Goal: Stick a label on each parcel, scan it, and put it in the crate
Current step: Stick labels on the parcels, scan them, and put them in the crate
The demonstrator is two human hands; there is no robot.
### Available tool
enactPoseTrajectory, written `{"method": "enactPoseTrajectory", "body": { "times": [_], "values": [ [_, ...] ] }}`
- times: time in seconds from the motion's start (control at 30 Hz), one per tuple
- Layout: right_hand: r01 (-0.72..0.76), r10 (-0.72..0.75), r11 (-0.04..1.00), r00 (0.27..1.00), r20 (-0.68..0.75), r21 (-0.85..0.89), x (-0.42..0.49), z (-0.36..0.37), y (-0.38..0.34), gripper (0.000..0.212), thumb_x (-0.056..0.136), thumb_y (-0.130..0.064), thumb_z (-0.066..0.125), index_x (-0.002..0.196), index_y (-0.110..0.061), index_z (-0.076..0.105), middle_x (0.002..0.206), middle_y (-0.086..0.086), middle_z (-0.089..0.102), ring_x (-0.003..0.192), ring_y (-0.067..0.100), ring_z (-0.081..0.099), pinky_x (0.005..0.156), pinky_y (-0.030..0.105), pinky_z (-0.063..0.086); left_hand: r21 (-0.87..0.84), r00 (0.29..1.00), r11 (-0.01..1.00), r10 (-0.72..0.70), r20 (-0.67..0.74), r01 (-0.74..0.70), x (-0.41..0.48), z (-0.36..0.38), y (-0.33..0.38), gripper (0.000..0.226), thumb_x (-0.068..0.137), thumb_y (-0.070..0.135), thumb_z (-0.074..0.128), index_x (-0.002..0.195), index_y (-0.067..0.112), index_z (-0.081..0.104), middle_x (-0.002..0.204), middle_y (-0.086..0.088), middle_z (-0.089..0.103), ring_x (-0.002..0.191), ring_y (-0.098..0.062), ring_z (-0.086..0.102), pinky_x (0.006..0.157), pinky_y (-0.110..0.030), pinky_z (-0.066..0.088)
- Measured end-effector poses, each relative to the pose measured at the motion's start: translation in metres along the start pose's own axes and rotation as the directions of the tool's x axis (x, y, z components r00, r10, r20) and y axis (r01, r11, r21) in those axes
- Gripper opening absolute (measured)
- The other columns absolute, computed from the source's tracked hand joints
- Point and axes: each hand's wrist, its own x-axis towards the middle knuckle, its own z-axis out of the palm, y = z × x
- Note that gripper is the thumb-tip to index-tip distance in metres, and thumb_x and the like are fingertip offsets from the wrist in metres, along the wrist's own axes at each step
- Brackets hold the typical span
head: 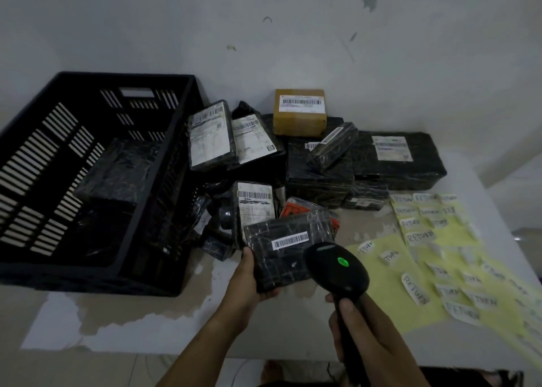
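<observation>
I judged scanning to be the step in hand. My left hand gripped a black parcel, barcode up, above the surface just right of the crate. My right hand, fingers clenched round the handle, aimed the scanner at it, its green light on. Next, I reckoned, the parcel needed carrying left over the crate wall.

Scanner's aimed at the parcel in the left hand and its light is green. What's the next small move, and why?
Probably carry the black parcel in the left hand over into the crate on the left. The scanner in the right hand faces its barcode strip and shows a green light, which likely means the scan registered.
</observation>
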Motion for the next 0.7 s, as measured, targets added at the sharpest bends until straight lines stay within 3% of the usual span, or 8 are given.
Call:
{"method": "enactPoseTrajectory", "body": {
  "times": [0.1, 0.3, 0.43, 0.7],
  "values": [
    [0.038, -0.038, 0.999, 0.999, 0.004, -0.025, -0.011, -0.001, 0.003, 0.048, 0.067, -0.071, 0.053, 0.091, -0.032, 0.067, 0.062, 0.009, 0.055, 0.056, 0.022, 0.055, 0.059, 0.029, 0.041, -0.014, 1.0, 1.0, -0.003, -0.02, 0.002, 0.004, -0.001, -0.001, 0.052, 0.104, 0.058, 0.03, 0.125, 0.023, 0.062, 0.113, -0.008, 0.075, 0.102, -0.028, 0.071, 0.064, -0.035, 0.057],
    [0.063, -0.062, 0.997, 0.998, 0.02, -0.046, -0.018, 0.0, 0.0, 0.024, 0.077, -0.061, 0.052, 0.09, -0.045, 0.066, 0.06, 0.007, 0.056, 0.052, 0.02, 0.055, 0.055, 0.029, 0.042, -0.038, 1.0, 0.999, 0.007, -0.024, -0.008, 0.008, -0.003, -0.005, 0.059, 0.101, 0.062, 0.035, 0.137, 0.019, 0.056, 0.12, -0.013, 0.073, 0.103, -0.032, 0.073, 0.065, -0.036, 0.059],
    [0.077, -0.076, 0.997, 0.997, 0.018, -0.033, -0.019, 0.002, 0.006, 0.038, 0.068, -0.069, 0.054, 0.095, -0.045, 0.066, 0.061, 0.007, 0.055, 0.051, 0.018, 0.053, 0.055, 0.03, 0.041, -0.027, 1.0, 0.999, 0.019, -0.005, -0.02, 0.009, -0.004, -0.007, 0.064, 0.1, 0.064, 0.035, 0.14, 0.017, 0.053, 0.121, -0.015, 0.072, 0.103, -0.032, 0.073, 0.064, -0.034, 0.059],
    [0.069, -0.067, 0.995, 0.997, 0.032, -0.071, -0.016, 0.001, 0.006, 0.037, 0.068, -0.071, 0.052, 0.093, -0.047, 0.065, 0.061, 0.006, 0.056, 0.051, 0.016, 0.052, 0.055, 0.03, 0.042, -0.006, 1.0, 1.0, 0.019, -0.004, -0.019, 0.012, -0.006, -0.009, 0.068, 0.099, 0.065, 0.035, 0.148, 0.019, 0.046, 0.132, -0.015, 0.065, 0.105, -0.031, 0.072, 0.063, -0.031, 0.06]
  ]
}}
